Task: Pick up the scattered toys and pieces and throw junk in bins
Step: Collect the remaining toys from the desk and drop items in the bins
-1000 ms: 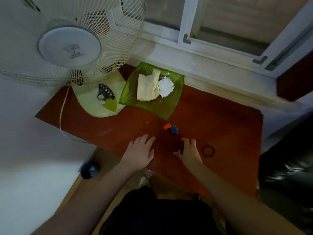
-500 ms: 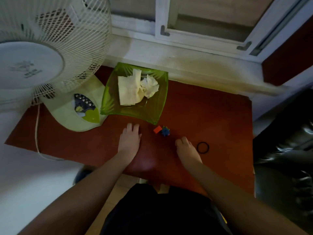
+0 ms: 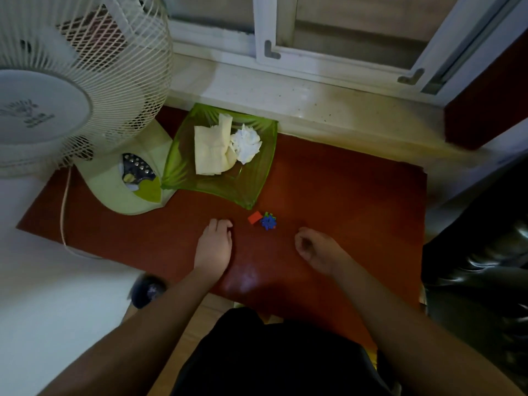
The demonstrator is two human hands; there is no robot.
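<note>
A small red block [image 3: 255,217] and a blue spiky toy piece [image 3: 268,221] lie touching on the red-brown table [image 3: 357,195], just in front of the green dish's corner. My left hand [image 3: 214,244] rests palm down to their left, fingers slightly bent, holding nothing. My right hand [image 3: 314,248] is to their right, curled into a fist over the spot where a black ring lay; the ring itself is hidden. The green glass dish [image 3: 200,181] holds a folded cream cloth [image 3: 211,150] and a crumpled white tissue [image 3: 247,142].
A white table fan [image 3: 57,90] with a pale green base [image 3: 128,181] fills the table's left end, its cord [image 3: 64,221] hanging off the front edge. A window sill [image 3: 314,92] runs behind. A dark seat [image 3: 480,252] stands right. A dark round object [image 3: 148,290] lies on the floor.
My right hand slid right over the black ring and closed; the ring is no longer in sight. My left hand moved forward toward the red block. The view shifted left.
</note>
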